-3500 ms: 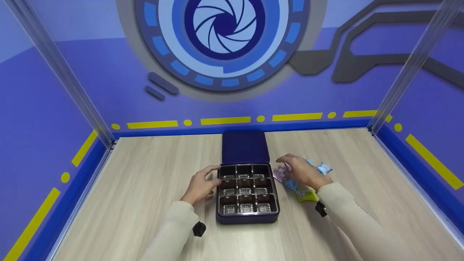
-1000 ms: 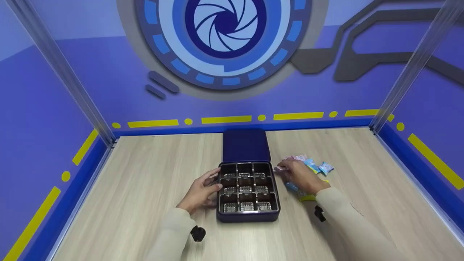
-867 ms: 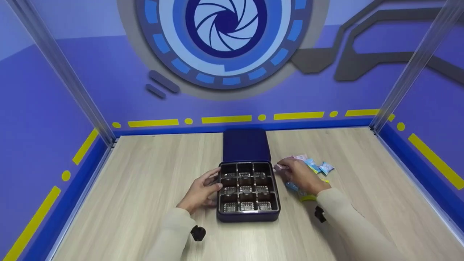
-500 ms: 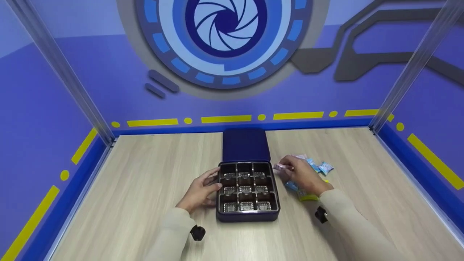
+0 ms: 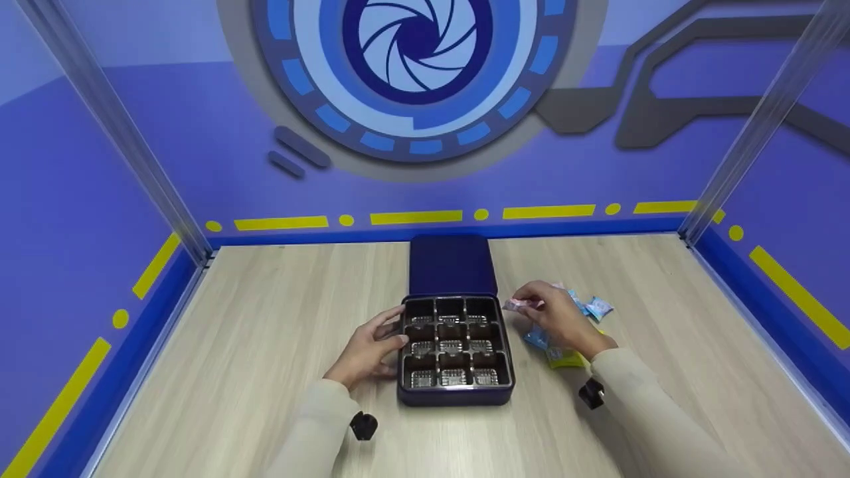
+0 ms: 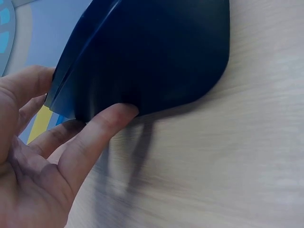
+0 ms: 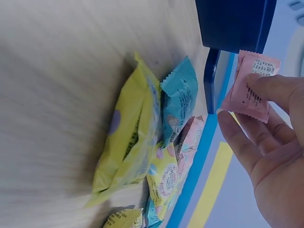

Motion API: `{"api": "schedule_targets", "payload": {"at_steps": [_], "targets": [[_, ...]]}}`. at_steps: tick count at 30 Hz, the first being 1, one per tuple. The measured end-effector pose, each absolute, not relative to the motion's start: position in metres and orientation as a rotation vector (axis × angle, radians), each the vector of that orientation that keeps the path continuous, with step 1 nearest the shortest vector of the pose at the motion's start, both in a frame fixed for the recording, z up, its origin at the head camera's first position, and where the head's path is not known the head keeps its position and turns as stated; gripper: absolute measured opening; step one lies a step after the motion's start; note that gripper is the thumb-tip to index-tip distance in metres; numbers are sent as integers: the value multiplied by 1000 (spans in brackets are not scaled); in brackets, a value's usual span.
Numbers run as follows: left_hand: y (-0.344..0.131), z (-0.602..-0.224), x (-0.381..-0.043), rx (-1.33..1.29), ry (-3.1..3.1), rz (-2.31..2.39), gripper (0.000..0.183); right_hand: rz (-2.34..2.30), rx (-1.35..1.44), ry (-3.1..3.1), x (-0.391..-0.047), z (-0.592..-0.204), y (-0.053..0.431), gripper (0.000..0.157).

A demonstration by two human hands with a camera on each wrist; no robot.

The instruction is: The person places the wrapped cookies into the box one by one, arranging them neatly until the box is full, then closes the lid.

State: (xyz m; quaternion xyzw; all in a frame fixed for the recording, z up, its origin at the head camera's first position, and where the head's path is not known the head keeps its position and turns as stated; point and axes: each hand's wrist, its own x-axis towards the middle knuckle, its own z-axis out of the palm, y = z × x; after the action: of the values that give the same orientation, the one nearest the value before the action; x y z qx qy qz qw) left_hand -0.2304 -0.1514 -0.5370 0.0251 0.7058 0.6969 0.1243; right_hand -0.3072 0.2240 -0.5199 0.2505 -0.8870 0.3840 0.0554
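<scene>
My right hand [image 5: 558, 317] pinches a small pink wrapped candy [image 7: 251, 85] between thumb and fingers, raised just right of the dark blue tin [image 5: 455, 397]. The tin's lid [image 5: 450, 265] is laid back behind it, and its dark plastic insert [image 5: 451, 355] has several compartments with no candy in them. At the tin's left side, my left hand [image 5: 364, 352] rests with fairly straight fingers touching the wall, as the left wrist view also shows. Under and behind my right hand lie more wrapped candies: a yellow one [image 7: 130, 133], a blue one [image 7: 179, 97] and a pink one [image 7: 191, 137].
Another blue candy [image 5: 599, 309] lies at the right edge of the pile. The wooden table [image 5: 279, 318] is bounded by a blue printed back wall [image 5: 358, 192] and side walls. A black wrist camera [image 5: 363, 425] sits on the left sleeve, another on the right.
My right hand has taken hold of a pink candy from the pile and lifted it slightly. My left hand stays at the tin, its thumb a little further onto the edge.
</scene>
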Motion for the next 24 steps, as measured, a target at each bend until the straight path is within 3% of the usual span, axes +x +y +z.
{"api": "schedule_targets", "payload": {"at_steps": [12,24], "targets": [[-152,-538,-232,51,2052,2036,67,1266,667,-2730,-307,-509,225,20],[-149,-535,-231,32,2071,2043,66,1246,763,-2628,-308,-503,224,22]]}}
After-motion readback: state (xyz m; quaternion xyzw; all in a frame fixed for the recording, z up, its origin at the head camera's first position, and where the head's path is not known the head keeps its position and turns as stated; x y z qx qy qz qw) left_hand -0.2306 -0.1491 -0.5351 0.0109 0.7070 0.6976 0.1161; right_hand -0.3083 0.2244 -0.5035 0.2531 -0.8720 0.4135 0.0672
